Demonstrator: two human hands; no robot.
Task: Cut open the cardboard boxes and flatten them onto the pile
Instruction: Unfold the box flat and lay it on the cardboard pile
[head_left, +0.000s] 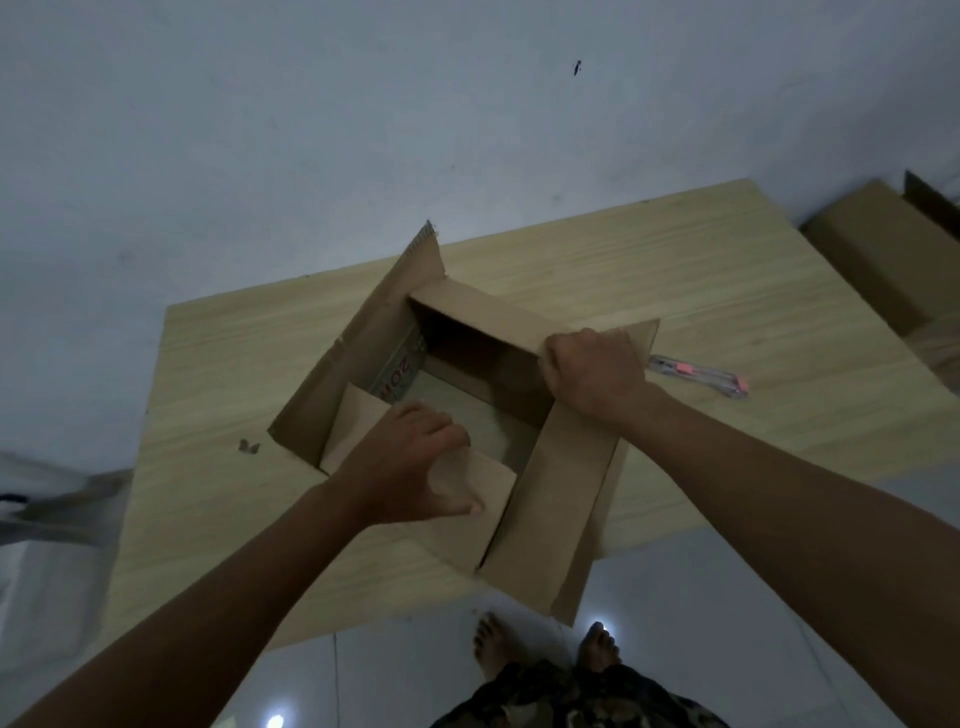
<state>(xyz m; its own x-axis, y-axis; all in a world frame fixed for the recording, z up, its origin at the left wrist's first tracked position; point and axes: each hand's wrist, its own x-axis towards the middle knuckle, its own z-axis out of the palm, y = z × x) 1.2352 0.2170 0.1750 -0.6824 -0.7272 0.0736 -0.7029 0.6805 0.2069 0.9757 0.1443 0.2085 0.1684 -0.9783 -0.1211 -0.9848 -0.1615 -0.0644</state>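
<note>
Two bare forearms are seen entering from the 7 o'clock and 4 o'clock corners of the head view, without sleeves, watch, bracelet or rings; the left hand (410, 462) and the right hand (592, 371) are uncovered, with short nails visible on the left thumb. At 6 o'clock, a dark garment (576, 699) printed in a mottled camouflage-like pattern of olive and black is worn over the legs. Just above it, two bare feet (545, 647) are shown without shoes or socks, the toes pointed toward 12 o'clock.
</note>
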